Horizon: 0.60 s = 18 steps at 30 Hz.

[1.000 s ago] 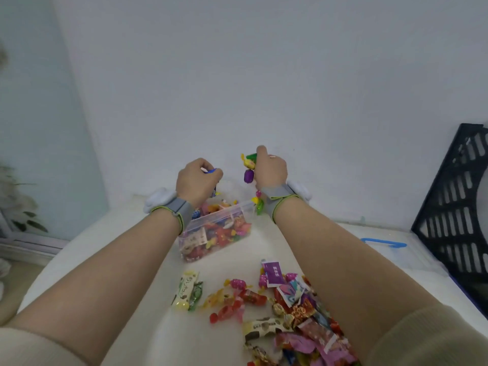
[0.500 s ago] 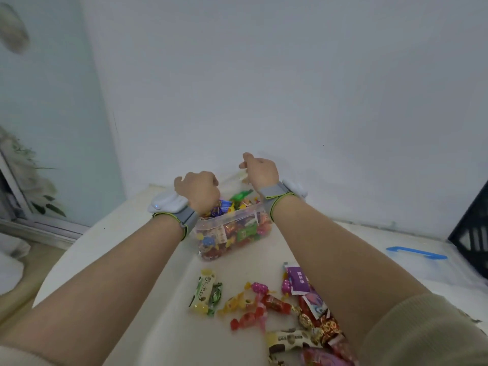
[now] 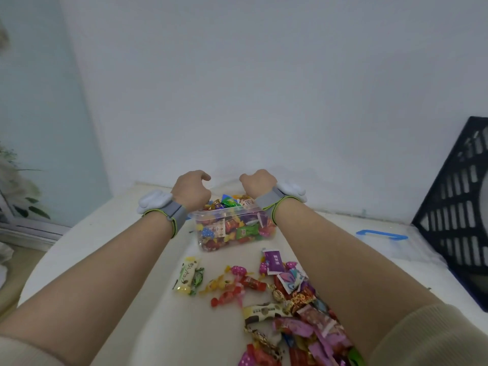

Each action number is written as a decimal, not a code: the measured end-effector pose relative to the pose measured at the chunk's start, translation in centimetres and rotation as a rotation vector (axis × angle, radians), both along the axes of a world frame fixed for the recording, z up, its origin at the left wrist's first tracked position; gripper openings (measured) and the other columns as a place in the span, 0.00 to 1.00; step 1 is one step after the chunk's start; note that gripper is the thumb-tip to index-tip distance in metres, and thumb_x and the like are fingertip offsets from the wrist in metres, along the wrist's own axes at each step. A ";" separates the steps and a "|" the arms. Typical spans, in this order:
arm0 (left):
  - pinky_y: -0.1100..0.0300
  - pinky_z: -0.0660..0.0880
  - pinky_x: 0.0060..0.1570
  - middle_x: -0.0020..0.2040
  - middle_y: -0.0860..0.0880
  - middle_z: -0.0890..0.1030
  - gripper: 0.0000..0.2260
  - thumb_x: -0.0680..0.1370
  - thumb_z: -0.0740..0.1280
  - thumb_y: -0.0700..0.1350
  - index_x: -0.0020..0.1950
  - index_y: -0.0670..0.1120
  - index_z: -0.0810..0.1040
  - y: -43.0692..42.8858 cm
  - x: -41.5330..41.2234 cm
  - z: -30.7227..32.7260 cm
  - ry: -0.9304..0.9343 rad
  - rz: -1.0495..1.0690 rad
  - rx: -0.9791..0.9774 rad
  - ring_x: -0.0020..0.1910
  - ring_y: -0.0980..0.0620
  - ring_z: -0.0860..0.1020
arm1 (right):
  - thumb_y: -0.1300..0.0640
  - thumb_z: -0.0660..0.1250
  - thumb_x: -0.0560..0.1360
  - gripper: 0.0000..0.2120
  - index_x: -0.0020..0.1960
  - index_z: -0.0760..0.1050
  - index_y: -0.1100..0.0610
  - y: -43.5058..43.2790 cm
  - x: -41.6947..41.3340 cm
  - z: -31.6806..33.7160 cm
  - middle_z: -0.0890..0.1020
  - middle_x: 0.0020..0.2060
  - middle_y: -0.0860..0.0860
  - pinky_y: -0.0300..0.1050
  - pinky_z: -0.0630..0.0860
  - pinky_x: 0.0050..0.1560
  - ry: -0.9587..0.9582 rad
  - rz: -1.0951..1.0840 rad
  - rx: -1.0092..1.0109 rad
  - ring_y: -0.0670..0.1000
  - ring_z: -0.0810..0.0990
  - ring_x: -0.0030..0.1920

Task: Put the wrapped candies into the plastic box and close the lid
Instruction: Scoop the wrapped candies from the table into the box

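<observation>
Candies (image 3: pixel 229 203) released, left hand (image 3: pixel 191 192) and right hand (image 3: pixel 257 184) hover, grips loosely curled, empty, over clear brimful box (image 3: pixel 224 213).

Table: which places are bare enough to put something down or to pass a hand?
Bare: the table left of the left forearm; the patch between that forearm and the yellow-green candy bar; the strip between the right forearm and the lid. Crowded: the loose candies between the plastic box and the person.

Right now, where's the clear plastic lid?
Head view, right side: the clear plastic lid with blue clip lies on the white table, between the right forearm and the black slatted crate.
</observation>
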<state>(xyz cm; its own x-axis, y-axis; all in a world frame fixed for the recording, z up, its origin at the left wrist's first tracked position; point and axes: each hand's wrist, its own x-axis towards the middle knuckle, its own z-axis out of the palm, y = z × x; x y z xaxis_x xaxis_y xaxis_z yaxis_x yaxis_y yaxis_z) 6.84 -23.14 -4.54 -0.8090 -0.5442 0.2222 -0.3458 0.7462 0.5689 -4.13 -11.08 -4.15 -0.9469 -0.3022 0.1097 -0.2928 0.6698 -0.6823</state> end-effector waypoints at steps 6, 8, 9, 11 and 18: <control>0.65 0.72 0.41 0.72 0.48 0.72 0.26 0.74 0.60 0.32 0.70 0.49 0.74 3.2 -3.0 -0.3 0.050 -0.191 0.058 0.46 0.51 0.80 | 0.56 0.61 0.75 0.21 0.26 0.58 0.57 5.9 -1.6 -0.1 0.62 0.21 0.50 0.41 0.55 0.28 -0.014 -0.079 -0.008 0.52 0.60 0.24; 0.65 0.71 0.34 0.72 0.48 0.72 0.25 0.74 0.60 0.33 0.69 0.50 0.75 4.5 -4.3 -0.6 0.059 -0.237 0.073 0.35 0.55 0.77 | 0.57 0.61 0.75 0.20 0.27 0.59 0.57 7.9 -2.2 0.0 0.64 0.22 0.50 0.41 0.56 0.28 -0.012 -0.115 -0.009 0.52 0.61 0.25; 0.64 0.71 0.34 0.72 0.48 0.72 0.25 0.74 0.60 0.33 0.69 0.50 0.75 5.2 -4.9 -0.7 0.064 -0.259 0.075 0.34 0.54 0.77 | 0.57 0.61 0.75 0.20 0.27 0.60 0.58 8.7 -2.5 0.0 0.65 0.23 0.50 0.41 0.57 0.29 -0.010 -0.135 -0.003 0.52 0.63 0.25; 0.61 0.72 0.39 0.72 0.49 0.73 0.24 0.75 0.59 0.34 0.68 0.51 0.75 6.7 -6.1 -0.8 0.081 -0.288 0.081 0.36 0.51 0.78 | 0.58 0.60 0.76 0.18 0.28 0.62 0.58 10.4 -2.9 -0.1 0.68 0.26 0.51 0.41 0.61 0.31 -0.011 -0.160 0.003 0.54 0.68 0.29; 0.62 0.70 0.58 0.68 0.50 0.77 0.19 0.78 0.61 0.38 0.68 0.48 0.77 9.6 -8.2 -1.0 0.133 -0.262 0.035 0.62 0.49 0.77 | 0.57 0.58 0.77 0.18 0.29 0.62 0.58 13.6 -3.2 0.1 0.70 0.29 0.53 0.41 0.64 0.37 -0.010 -0.193 -0.013 0.55 0.69 0.34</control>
